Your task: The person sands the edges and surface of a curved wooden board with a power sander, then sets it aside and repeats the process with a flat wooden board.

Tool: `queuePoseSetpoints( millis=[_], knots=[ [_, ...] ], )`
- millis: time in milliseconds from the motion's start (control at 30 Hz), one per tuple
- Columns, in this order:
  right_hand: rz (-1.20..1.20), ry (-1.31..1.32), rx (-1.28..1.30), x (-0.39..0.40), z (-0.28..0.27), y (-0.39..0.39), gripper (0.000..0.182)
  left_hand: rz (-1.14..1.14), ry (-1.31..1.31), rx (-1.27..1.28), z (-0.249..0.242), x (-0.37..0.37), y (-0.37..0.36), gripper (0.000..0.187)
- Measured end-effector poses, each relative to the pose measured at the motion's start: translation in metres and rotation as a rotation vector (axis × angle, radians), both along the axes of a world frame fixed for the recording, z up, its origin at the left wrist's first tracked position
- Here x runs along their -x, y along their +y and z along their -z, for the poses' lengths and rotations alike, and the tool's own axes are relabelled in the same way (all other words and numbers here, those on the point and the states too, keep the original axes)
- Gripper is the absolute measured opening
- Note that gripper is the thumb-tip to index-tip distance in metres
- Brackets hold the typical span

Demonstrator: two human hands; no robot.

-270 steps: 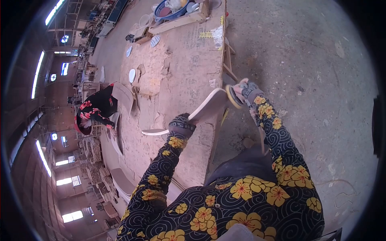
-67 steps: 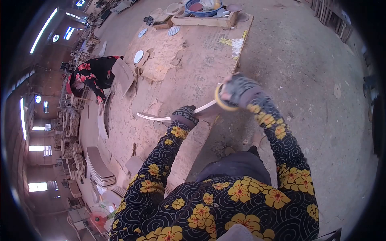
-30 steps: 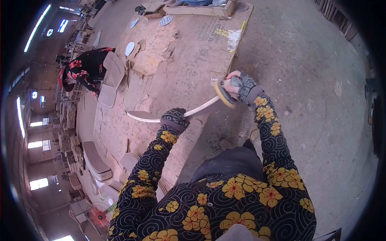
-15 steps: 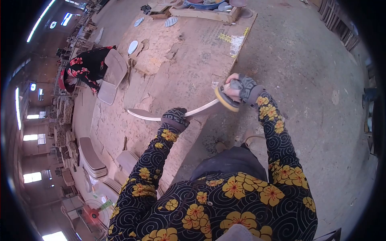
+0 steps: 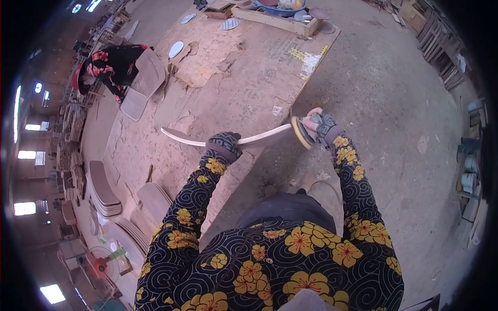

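Observation:
My left hand (image 5: 224,145), in a dark patterned fingerless glove, is closed around the middle of a curved wooden panel (image 5: 266,138). The panel stands on edge, its pale edge turned up, and reaches from over the table out past the table's side. My right hand (image 5: 320,125), gloved the same way, grips a round sander (image 5: 302,133) with a yellow-rimmed pad. The pad is tilted nearly upright, right at the panel's right end.
The worn worktable (image 5: 249,72) carries stacked curved panels (image 5: 105,194), round discs (image 5: 176,50) and a wooden tray (image 5: 275,19) with a blue basket (image 5: 280,7). Across it, a person in a floral top (image 5: 111,67) handles a panel. A red fan (image 5: 101,266) stands lower left.
The sander has shifted right and slightly down, to the panel's right tip. The panel's left end sits a little higher in view. The whole view has turned slightly.

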State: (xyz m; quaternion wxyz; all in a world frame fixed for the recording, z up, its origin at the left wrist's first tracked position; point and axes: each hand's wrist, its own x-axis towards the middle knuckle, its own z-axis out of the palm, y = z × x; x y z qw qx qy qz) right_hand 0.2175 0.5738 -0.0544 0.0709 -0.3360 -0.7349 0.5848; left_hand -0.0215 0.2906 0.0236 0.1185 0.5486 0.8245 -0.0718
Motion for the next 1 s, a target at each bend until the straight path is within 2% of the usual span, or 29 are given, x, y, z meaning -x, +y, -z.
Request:
queuePoseSetpoints(
  millis=[67,100,167,267,333,467,500,600,733,767,867,900,1000],
  knots=[
    [0.002,0.033,-0.015,0.009,-0.056,-0.009,0.035,-0.007,-0.015,0.010,-0.008,-0.001,0.002,0.036],
    [-0.075,0.034,-0.102,0.015,-0.083,-0.014,0.032,0.009,0.006,0.008,-0.009,-0.002,0.001,0.038],
    [-0.453,0.174,-0.754,0.038,-0.076,-0.007,0.034,0.013,0.000,-0.003,-0.005,0.000,0.000,0.038],
    [-0.742,-0.123,-0.949,0.068,-0.163,-0.055,0.043,0.019,-0.004,0.000,-0.005,0.000,-0.002,0.037],
    [-0.742,-0.422,-0.883,0.085,-0.183,-0.079,0.045,0.018,-0.003,0.003,-0.005,0.000,-0.002,0.036],
    [-0.643,-0.405,-0.881,0.086,-0.168,-0.075,0.048,0.015,-0.012,0.001,0.001,0.004,-0.004,0.033],
    [-0.636,-0.349,-0.881,0.085,-0.149,-0.064,0.049,0.020,-0.017,0.001,0.003,0.004,-0.004,0.033],
    [-0.708,-0.316,-0.918,0.073,-0.149,-0.051,0.051,0.000,-0.030,0.090,-0.005,0.002,-0.001,0.035],
    [-0.587,-0.367,-0.804,0.051,-0.168,-0.046,0.052,0.011,-0.038,0.061,-0.003,0.003,-0.001,0.033],
    [-0.515,-0.259,-0.849,0.047,-0.131,-0.032,0.043,0.015,-0.031,0.038,0.000,0.004,-0.003,0.034],
    [-0.396,-0.261,-0.719,0.034,-0.076,-0.005,0.039,0.019,-0.020,-0.010,0.009,0.004,-0.010,0.035],
    [-0.422,-0.340,-0.835,0.029,-0.009,0.020,0.028,0.016,-0.020,-0.014,0.008,0.004,-0.010,0.035],
    [-0.707,-0.346,-1.124,-0.025,-0.022,0.005,0.020,0.036,0.014,-0.105,0.016,0.005,-0.024,0.038]
  ],
)
